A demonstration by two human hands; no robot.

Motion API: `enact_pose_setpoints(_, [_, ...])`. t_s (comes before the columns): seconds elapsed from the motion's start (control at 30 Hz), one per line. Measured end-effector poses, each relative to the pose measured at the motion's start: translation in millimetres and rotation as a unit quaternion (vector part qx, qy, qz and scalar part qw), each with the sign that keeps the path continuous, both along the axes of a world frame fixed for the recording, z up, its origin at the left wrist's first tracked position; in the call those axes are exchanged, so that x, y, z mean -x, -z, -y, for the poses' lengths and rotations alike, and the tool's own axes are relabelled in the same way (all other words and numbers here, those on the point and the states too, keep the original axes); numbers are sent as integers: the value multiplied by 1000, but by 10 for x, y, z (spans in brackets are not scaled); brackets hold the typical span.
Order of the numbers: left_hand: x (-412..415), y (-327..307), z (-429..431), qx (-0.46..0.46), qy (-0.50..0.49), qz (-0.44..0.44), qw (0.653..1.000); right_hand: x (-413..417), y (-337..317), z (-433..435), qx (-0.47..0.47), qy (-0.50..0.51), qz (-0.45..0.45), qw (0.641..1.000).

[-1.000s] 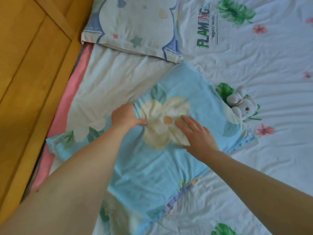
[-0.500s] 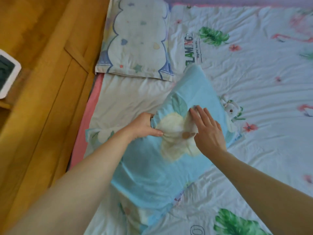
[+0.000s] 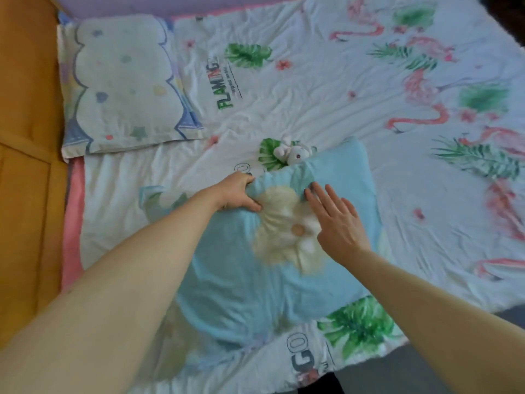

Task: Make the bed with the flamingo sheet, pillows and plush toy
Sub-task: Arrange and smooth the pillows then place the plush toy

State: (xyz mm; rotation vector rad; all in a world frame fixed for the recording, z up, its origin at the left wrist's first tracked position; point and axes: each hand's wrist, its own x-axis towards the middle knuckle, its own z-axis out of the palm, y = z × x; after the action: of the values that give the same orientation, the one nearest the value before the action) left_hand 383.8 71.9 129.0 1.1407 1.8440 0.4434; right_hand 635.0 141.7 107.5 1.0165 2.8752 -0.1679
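A light blue pillow (image 3: pixel 338 183) with a cream flower print lies in the middle of the flamingo sheet (image 3: pixel 326 89). My left hand (image 3: pixel 238 193) grips the pillow's upper left edge, bunching the cloth. My right hand (image 3: pixel 338 223) lies flat on the flower print with fingers straight. A small white plush toy (image 3: pixel 292 153) sits on the sheet just beyond the pillow's far edge. A second pillow (image 3: pixel 122 83), white with a scalloped blue border, lies at the head of the bed, upper left.
A wooden headboard and side panel (image 3: pixel 25 172) runs along the left. A pink underlayer (image 3: pixel 74 223) shows at the sheet's left edge. The bed's near edge and dark floor (image 3: pixel 397 376) are at the bottom right.
The view has swung right and back, showing more of the sheet. The blue pillow has shifted right, toward the plush toy. My left hand still grips its edge; my right hand has flattened on it.
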Motion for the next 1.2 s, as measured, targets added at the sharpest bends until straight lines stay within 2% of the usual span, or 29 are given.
enact_pose_setpoints(0.07, [-98, 340, -64, 3, -7, -115, 993, -80, 115, 6, 39, -14, 43, 998])
enact_pose_setpoints(0.13, [-192, 623, -22, 4, -71, -184, 980, -106, 252, -2, 83, -26, 67, 994])
enact_pose_setpoints(0.2, [-215, 815, 106, -6, -114, -212, 971, -100, 378, 25, 105, -48, 88, 989])
enact_pose_setpoints(0.37, [-329, 1112, 606, 54, -115, -245, 961, 32, 708, 121, 152, -112, 93, 978])
enact_pose_setpoints(0.53, [-651, 1193, 1087, 48, -231, -287, 929, 493, 796, 345, 175, -126, -27, 976])
enact_pose_setpoints(0.67, [-683, 1270, 1440, 47, -254, -324, 910, 979, 808, 594, 178, -159, -80, 968])
enact_pose_setpoints(0.83, [-336, 1170, 1585, -9, -294, -369, 882, 1484, 819, 827, 137, -189, -106, 967])
enact_pose_setpoints(1.03, [-70, 1196, 1583, -74, -348, -397, 846, 1987, 833, 948, 61, -181, -230, 954])
enact_pose_setpoints(1.1, [-68, 1433, 1607, -58, -328, -394, 857, 1960, 1100, 912, 54, -180, -172, 967])
enact_pose_setpoints(1.2, [-251, 2050, 1772, 33, -292, -338, 894, 1605, 1826, 964, 65, -176, 9, 982])
